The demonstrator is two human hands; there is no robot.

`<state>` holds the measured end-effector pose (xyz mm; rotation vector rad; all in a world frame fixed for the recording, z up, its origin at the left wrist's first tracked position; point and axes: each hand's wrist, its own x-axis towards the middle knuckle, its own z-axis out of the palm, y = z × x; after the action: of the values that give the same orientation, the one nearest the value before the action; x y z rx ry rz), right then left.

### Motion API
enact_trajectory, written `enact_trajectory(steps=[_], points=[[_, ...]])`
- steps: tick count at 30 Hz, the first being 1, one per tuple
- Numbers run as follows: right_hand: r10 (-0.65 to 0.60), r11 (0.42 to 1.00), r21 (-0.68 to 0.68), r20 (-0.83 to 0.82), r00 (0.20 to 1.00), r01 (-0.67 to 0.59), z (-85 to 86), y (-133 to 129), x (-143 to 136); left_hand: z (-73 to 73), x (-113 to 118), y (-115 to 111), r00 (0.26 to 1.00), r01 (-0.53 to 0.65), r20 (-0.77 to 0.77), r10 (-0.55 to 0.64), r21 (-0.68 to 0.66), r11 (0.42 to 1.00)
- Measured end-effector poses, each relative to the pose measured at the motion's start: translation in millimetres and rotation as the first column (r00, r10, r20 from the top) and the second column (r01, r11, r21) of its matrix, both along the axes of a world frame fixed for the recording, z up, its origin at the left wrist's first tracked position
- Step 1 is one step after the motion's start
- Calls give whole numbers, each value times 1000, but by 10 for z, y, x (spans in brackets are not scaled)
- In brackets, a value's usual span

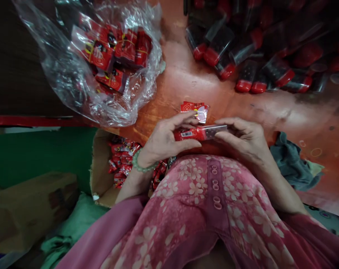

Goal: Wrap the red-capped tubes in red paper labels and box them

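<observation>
A small clear plastic bottle with a red end point(196, 133) lies sideways between my hands at the table's near edge. Red printed wrap with a barcode covers its left part; dark contents show through the clear right part. My left hand point(169, 137), with a green bead bracelet on its wrist, has thumb and fingers around the red end. The clear end is pinched between the thumb and fingers of my right hand point(242, 136). Just beyond the bottle, a few flat red printed sleeves point(194, 107) lie on the table, partly covered by my left fingers.
A clear plastic bag point(113, 108) with bundled red sleeves sits at the upper left. Many red-capped bottles point(246, 76) lie heaped at the upper right. A cardboard box point(100, 168) holding red wrapped pieces stands below left. A dark cloth point(291, 160) lies at right.
</observation>
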<state>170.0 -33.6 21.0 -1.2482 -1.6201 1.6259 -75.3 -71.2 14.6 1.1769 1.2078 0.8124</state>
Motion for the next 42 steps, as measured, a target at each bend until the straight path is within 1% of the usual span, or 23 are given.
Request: enact_trajectory(steps=[2, 4, 5, 8, 10, 11, 15, 17, 19, 20, 21, 22, 26, 30, 34, 38, 42], points=[[-136, 980, -159, -111, 984, 117, -39, -19, -44, -18, 16, -60, 975, -143, 159, 157, -95, 985], [-242, 943, -280, -202, 949, 181, -92, -30, -113, -66, 105, -116, 903, -240, 316, 292, -196, 951], [-272, 929, -315, -232, 934, 193, -117, -31, -153, -96, 171, -136, 857, -278, 373, 354, -244, 929], [-282, 922, -345, -293, 913, 174, -169, -28, -260, -160, 382, -144, 728, -389, 453, 515, -346, 854], [-249, 933, -332, -320, 914, 138, -186, -29, -296, -161, 478, -110, 658, -440, 474, 585, -387, 810], [-227, 940, -321, -327, 917, 118, -192, -32, -301, -151, 504, -87, 635, -453, 479, 606, -405, 794], [-131, 965, -255, -284, 950, 57, -224, -62, -274, -118, 525, -9, 603, -474, 466, 647, -443, 761], [-96, 984, -168, -208, 973, 61, -240, -79, -265, -134, 531, 21, 592, -492, 445, 672, -460, 739], [-87, 996, -44, -116, 989, 83, -252, -87, -270, -166, 543, 53, 581, -511, 426, 693, -472, 719], [-90, 996, -1, -90, 992, 90, -257, -86, -278, -181, 549, 68, 579, -518, 420, 699, -473, 713], [-94, 995, 13, -88, 992, 95, -261, -81, -287, -194, 551, 82, 578, -521, 418, 701, -472, 711], [-97, 995, -3, -111, 989, 97, -266, -74, -298, -202, 550, 93, 579, -521, 419, 700, -470, 713], [-113, 987, -144, -267, 957, 76, -290, -40, -349, -190, 527, 97, 569, -513, 449, 689, -461, 724], [-118, 976, -213, -333, 936, 47, -284, -26, -388, -149, 534, 76, 550, -516, 468, 691, -460, 722], [-155, 963, -259, -331, 931, 68, -223, -19, -412, -102, 568, 84, 560, -516, 470, 682, -446, 731], [-172, 954, -291, -319, 932, 76, -157, -28, -439, -59, 548, 104, 601, -514, 444, 664, -420, 747], [-171, 966, -232, -264, 949, 110, -119, -65, -465, -47, 503, 99, 626, -527, 450, 637, -358, 771]])
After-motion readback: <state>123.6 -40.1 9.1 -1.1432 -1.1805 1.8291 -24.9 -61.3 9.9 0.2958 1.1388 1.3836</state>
